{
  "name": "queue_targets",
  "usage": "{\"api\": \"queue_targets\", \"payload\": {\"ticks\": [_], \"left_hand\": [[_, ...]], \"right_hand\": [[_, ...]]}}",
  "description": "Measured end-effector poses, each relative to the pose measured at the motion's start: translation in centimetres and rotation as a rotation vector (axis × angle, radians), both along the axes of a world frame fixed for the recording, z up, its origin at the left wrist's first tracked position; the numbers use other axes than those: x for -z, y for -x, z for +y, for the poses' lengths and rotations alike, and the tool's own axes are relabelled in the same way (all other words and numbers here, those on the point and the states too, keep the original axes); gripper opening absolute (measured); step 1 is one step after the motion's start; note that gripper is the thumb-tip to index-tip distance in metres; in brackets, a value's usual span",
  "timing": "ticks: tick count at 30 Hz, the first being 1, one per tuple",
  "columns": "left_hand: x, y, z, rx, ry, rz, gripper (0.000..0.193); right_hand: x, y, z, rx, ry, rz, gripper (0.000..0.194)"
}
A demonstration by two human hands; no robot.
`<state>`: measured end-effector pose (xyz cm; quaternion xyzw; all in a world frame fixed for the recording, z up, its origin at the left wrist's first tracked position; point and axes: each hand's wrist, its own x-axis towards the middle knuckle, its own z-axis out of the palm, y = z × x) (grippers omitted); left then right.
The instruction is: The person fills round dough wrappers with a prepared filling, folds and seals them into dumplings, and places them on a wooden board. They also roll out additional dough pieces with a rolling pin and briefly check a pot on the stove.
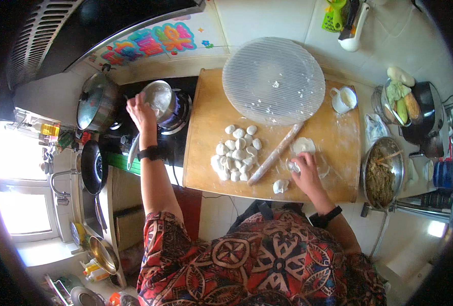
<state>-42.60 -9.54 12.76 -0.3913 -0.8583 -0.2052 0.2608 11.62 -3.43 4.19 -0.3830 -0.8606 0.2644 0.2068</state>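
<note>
My left hand (139, 109) is at the near-left rim of a small metal pot (161, 93) on a lit gas burner; its fingertips are partly hidden. The pot's pale handle (133, 151) slants down beside my wrist. Over the wooden board (207, 99), my right hand (308, 170) has thumb and fingers around a small piece of dough (293, 166). A flattened dough round (303, 145) lies just beyond it, and a dough lump (280, 186) sits nearer me. Left of these rest a floured rolling pin (276, 153) and a cluster of several small dough pieces (238, 154).
A round ribbed tray (274, 82) dusted with flour covers the board's back, beside a white mug (344, 100). To the right stand a metal bowl (381, 179) of filling with chopsticks and some vegetables (402, 103). A lidded pot (98, 101) stands left of the burner.
</note>
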Motion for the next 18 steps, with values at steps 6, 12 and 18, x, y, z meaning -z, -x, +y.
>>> {"api": "queue_targets", "payload": {"ticks": [6, 12, 18], "left_hand": [[-2.5, -16.7, -1.1, 0.428, -0.127, -0.253, 0.035], [3.9, -35.2, -3.1, 1.071, 0.400, -0.847, 0.050], [8.6, -38.3, -3.6, 1.092, 0.509, -0.629, 0.048]], "right_hand": [[0.6, -0.5, 0.2, 0.044, 0.027, -0.006, 0.040], [-0.3, -1.4, 0.0, 0.052, 0.059, -0.071, 0.039], [-0.7, -3.1, -0.1, 0.148, 0.208, 0.180, 0.029]]}}
